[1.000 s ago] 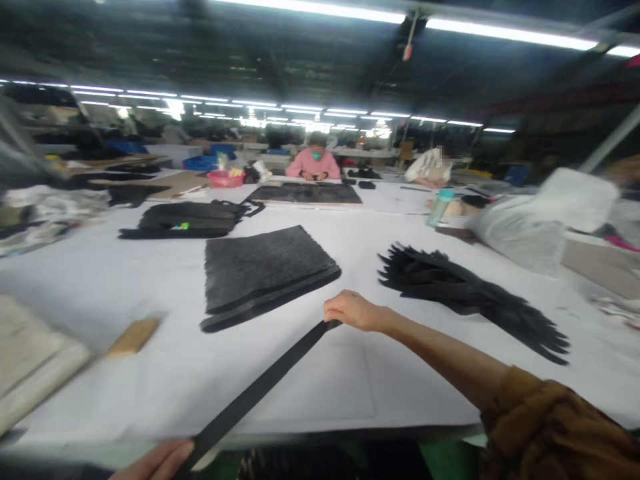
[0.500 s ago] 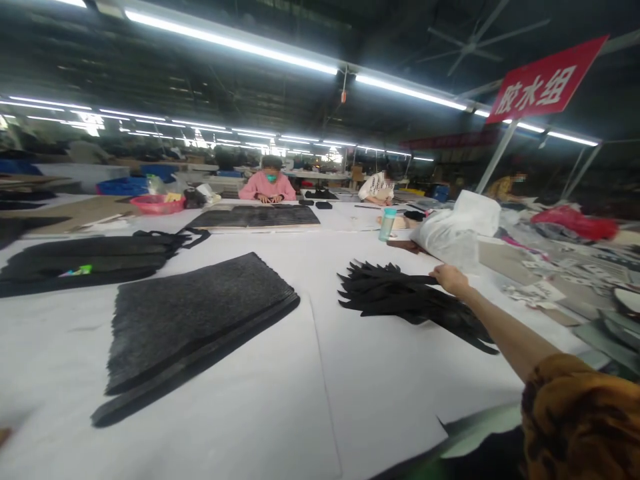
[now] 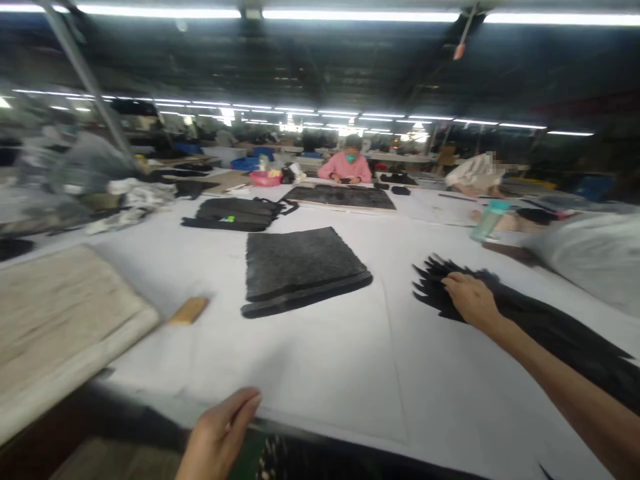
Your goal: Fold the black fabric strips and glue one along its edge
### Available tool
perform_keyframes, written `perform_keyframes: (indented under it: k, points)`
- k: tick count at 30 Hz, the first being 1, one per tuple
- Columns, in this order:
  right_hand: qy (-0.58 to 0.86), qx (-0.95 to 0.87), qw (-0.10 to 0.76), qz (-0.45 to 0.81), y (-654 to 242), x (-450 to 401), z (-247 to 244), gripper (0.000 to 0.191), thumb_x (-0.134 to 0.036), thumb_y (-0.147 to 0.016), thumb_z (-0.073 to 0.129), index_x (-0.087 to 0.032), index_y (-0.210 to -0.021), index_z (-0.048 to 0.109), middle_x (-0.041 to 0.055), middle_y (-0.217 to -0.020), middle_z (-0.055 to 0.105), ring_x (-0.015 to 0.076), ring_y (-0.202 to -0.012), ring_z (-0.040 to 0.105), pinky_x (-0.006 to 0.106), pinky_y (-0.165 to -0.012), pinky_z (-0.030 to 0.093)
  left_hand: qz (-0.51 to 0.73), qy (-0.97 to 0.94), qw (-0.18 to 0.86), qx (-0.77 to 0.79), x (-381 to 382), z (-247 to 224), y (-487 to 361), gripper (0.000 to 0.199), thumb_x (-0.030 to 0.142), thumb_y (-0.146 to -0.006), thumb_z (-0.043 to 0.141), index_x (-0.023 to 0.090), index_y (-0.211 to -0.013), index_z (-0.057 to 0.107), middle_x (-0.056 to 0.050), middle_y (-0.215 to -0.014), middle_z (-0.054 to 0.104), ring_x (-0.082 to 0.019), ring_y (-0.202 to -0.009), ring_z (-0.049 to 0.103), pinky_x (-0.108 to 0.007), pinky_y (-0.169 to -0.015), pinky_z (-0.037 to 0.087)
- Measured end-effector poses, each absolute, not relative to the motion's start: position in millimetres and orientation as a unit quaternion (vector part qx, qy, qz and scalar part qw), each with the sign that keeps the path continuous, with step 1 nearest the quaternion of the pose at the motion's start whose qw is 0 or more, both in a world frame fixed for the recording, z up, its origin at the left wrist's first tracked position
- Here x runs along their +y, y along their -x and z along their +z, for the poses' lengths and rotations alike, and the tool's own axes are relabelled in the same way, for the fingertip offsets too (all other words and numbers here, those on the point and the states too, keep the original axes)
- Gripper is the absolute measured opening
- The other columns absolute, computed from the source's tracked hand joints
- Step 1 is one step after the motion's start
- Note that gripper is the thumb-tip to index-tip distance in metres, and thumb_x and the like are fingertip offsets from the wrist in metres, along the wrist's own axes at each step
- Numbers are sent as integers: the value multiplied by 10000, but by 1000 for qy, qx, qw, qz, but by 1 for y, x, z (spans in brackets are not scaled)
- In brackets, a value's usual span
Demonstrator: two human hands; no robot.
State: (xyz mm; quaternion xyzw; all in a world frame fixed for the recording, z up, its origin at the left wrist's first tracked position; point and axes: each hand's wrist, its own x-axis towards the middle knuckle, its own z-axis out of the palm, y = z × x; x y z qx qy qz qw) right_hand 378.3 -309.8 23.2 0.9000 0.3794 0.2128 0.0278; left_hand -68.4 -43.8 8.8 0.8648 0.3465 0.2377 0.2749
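Note:
My right hand (image 3: 473, 300) reaches over a fanned pile of long black fabric strips (image 3: 560, 323) on the right of the white table. Its fingers pinch at the strips near their pointed left ends; how many they grip is hidden. Low in the view, at the table's near edge, is my left hand (image 3: 223, 427). Its thumb and fingers are pressed together, and nothing shows between them. Between and beyond my hands lies a stack of dark grey felt-like pieces (image 3: 305, 263), with a black band along its near side.
A small wooden block (image 3: 189, 311) lies left on the white table (image 3: 320, 373), beside a thick beige slab (image 3: 65, 320). More black pieces (image 3: 235, 213) lie farther back. A teal bottle (image 3: 490, 220) and clear plastic (image 3: 595, 253) stand right. Across the table a person in pink (image 3: 345, 167) works.
My view has swung left, and things appear farther right. My right hand has moved along the strips toward their pointed left ends. My left hand has come into view at the bottom.

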Motion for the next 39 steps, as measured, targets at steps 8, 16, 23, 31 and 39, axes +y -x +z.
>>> perform_keyframes:
  k: [8,16,23,31,39]
  points:
    - [-716,684,-90,107,-200,-89,9,129,-288,-894,572,-195,-890,661,55,-1006,633,199,-925,559,319,-809,404,224,-932,139,249,-24,13,33,275,241,-929,387,180,-845,641,-57,-822,679,-206,-797,620,-326,-732,511]
    - [-656,750,-16,81,-153,-18,10,263,-13,-838,447,-147,-957,639,117,-1011,618,236,-956,539,340,-824,395,123,-953,64,269,-8,8,20,259,142,-926,395,173,-813,626,-61,-905,655,-210,-896,574,-327,-822,464]
    - [-689,724,-3,34,-150,-4,16,302,10,-795,461,-137,-976,653,131,-1025,642,239,-961,575,325,-794,413,62,-957,54,277,-3,14,7,226,152,-927,423,165,-845,633,-63,-914,666,-222,-899,590,-346,-807,480]
    - [-738,673,-26,-47,-168,8,35,314,-111,-874,403,-200,-865,704,46,-871,709,173,-808,636,249,-635,378,123,-970,40,205,20,3,-16,245,31,-871,426,124,-965,632,-105,-1097,644,-227,-1079,562,-348,-965,457]
    - [-765,627,-112,-93,-161,11,29,235,-146,-842,482,-191,-794,707,91,-875,714,224,-870,646,285,-734,423,104,-958,16,266,35,-2,-26,322,17,-845,404,90,-1090,598,-142,-1098,623,-249,-1064,548,-382,-976,436]
